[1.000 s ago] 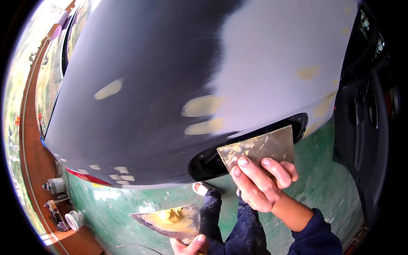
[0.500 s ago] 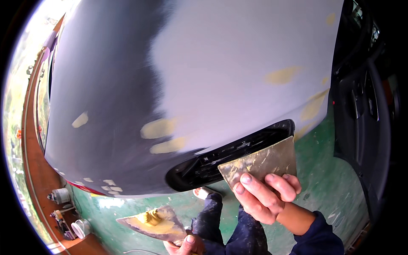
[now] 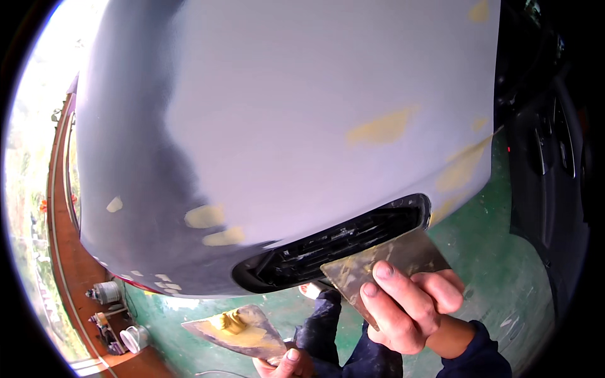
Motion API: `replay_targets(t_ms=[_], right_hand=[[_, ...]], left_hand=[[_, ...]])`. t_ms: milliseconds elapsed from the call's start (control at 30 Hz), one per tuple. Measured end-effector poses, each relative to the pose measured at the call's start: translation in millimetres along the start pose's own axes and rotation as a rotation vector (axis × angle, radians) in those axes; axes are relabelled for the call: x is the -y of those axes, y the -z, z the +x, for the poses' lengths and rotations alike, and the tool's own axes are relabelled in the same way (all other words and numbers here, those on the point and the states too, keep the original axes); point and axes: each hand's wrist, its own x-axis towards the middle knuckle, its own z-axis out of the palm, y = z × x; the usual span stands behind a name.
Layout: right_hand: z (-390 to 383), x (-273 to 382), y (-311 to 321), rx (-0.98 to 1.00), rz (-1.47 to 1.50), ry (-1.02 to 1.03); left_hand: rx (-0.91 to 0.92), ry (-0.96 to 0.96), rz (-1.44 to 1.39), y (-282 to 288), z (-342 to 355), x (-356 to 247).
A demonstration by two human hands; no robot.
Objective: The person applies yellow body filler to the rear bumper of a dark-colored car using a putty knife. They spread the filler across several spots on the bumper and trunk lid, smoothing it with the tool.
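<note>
A broad car body panel, pale grey blending into dark grey at the left, fills the upper view. Dried-looking yellow filler patches mark it in several places. In its lower edge is a black recessed opening. My right hand pinches a thin, smeared metal spreader, its upper edge in front of the opening; whether it touches cannot be told. Lower down, my left hand grips a wider filler spreader by its narrow end. On its blade sits a mound of yellow body filler.
A black car door stands at the right. Past the panel's left end, a grey-white tin and a white bucket rest beside a reddish-brown ledge. The floor is green and spotted. My legs are below the panel.
The view has shifted, so the panel's patches lie further left. My right hand and its spreader sit slightly lower, with the blade tilted more. Both hands keep their holds.
</note>
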Motion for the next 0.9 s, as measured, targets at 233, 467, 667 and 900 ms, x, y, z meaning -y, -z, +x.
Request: replay_targets(t_ms=[233, 467, 667, 900], right_hand=[[11.5, -7.9, -41.8, -0.117, -0.037, 0.064], [22.5, -11.1, -64.8, -0.102, -0.084, 0.085], [9.1, -4.0, -44.8, -0.016, -0.048, 0.083], [35.9, -6.3, -49.4, -0.058, -0.074, 0.019]], left_hand=[[0.027, -0.005, 0.025, -10.7, -1.8, 2.3], [0.027, -0.004, 0.004, -9.4, -0.1, 7.5], [0.023, -0.058, 0.014, -15.1, -0.2, -2.6], [0.007, -0.039, 0.005, -19.9, -4.5, -13.8]])
